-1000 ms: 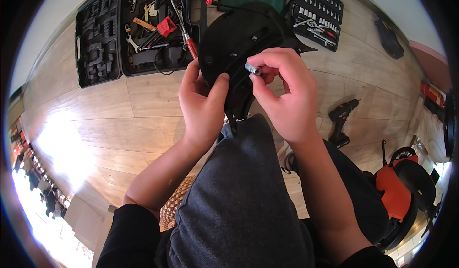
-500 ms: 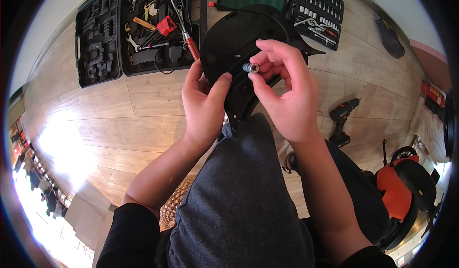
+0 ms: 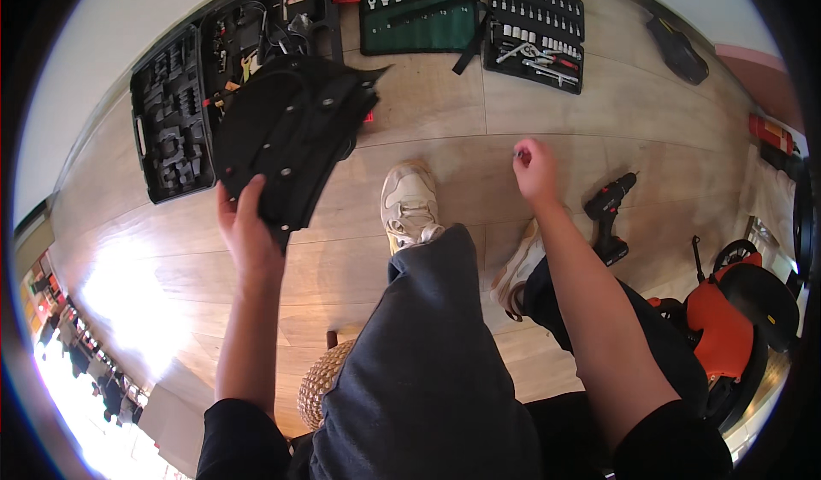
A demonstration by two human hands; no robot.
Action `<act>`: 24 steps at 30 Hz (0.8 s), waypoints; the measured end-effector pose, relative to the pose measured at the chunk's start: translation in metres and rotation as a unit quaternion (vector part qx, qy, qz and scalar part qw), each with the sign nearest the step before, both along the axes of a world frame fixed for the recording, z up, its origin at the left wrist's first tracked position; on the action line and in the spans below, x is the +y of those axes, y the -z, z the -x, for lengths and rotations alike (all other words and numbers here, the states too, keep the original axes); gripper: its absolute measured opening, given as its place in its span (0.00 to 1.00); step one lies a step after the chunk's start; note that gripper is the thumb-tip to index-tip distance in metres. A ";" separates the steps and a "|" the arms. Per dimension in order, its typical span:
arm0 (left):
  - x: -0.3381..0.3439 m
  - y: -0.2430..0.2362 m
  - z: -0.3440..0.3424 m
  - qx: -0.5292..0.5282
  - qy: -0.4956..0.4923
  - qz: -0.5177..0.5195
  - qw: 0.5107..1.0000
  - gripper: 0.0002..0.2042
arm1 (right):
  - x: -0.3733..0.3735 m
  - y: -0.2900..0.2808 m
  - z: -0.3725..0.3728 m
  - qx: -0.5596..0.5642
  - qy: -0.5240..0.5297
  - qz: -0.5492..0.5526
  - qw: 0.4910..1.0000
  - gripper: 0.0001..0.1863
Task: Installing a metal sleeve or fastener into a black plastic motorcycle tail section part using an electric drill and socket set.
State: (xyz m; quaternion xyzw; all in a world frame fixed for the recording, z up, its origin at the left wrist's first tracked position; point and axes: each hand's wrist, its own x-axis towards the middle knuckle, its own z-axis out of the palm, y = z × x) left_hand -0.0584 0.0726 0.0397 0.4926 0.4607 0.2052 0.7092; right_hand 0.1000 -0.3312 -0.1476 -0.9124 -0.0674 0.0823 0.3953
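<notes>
My left hand (image 3: 244, 223) grips the lower edge of a curved black plastic cover (image 3: 286, 142), thumb on the near face. The cover is lifted at the left, with several metal-rimmed holes and a pointed tip at its upper right, and it hides part of the open tool case. My right hand (image 3: 535, 172) is closed above the floor, to the left of the cordless drill. Between its fingertips shows a bit of a small metal socket (image 3: 519, 154), mostly covered by the fingers.
An open black tool case (image 3: 175, 129) lies at the far left. Beyond are a green wrench roll (image 3: 419, 31) and an open socket set (image 3: 536, 31). A cordless drill (image 3: 609, 210) lies at right, near my shoes (image 3: 410, 199). An orange-and-black machine (image 3: 718, 330) stands lower right.
My hands have moved apart. The left has carried the black cover left and turned it; the right has drawn away from the cover to the right with the socket.
</notes>
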 end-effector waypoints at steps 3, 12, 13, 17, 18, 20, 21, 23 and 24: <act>0.024 -0.022 0.020 0.035 -0.036 -0.037 0.998 0.22 | -0.008 0.016 0.001 0.013 -0.096 0.095 0.991 0.13; 0.058 -0.072 0.092 0.058 -0.120 -0.052 0.990 0.23 | -0.015 0.008 0.009 0.084 -0.111 0.049 0.989 0.18; 0.060 -0.079 0.102 0.063 -0.121 -0.044 0.990 0.23 | -0.021 0.003 0.006 0.114 -0.120 0.026 0.986 0.22; 0.082 -0.088 0.136 0.085 -0.121 -0.088 0.985 0.19 | -0.026 -0.038 -0.006 0.123 -0.244 0.086 0.958 0.29; 0.088 -0.090 0.144 0.084 -0.118 -0.089 0.985 0.18 | -0.030 -0.048 -0.009 0.117 -0.262 0.110 0.952 0.29; 0.095 -0.097 0.153 0.075 -0.107 -0.087 0.988 0.17 | -0.043 -0.065 -0.015 0.226 -0.207 0.102 0.946 0.25; 0.100 -0.100 0.160 0.079 -0.115 -0.085 0.987 0.17 | -0.047 -0.075 -0.016 0.229 -0.215 0.105 0.944 0.25; 0.110 -0.103 0.175 0.095 -0.104 -0.081 0.987 0.17 | -0.056 -0.104 -0.016 0.293 -0.241 0.095 0.920 0.21; 0.114 -0.102 0.182 0.095 -0.099 -0.090 0.986 0.18 | -0.057 -0.119 -0.014 0.293 -0.246 0.100 0.918 0.21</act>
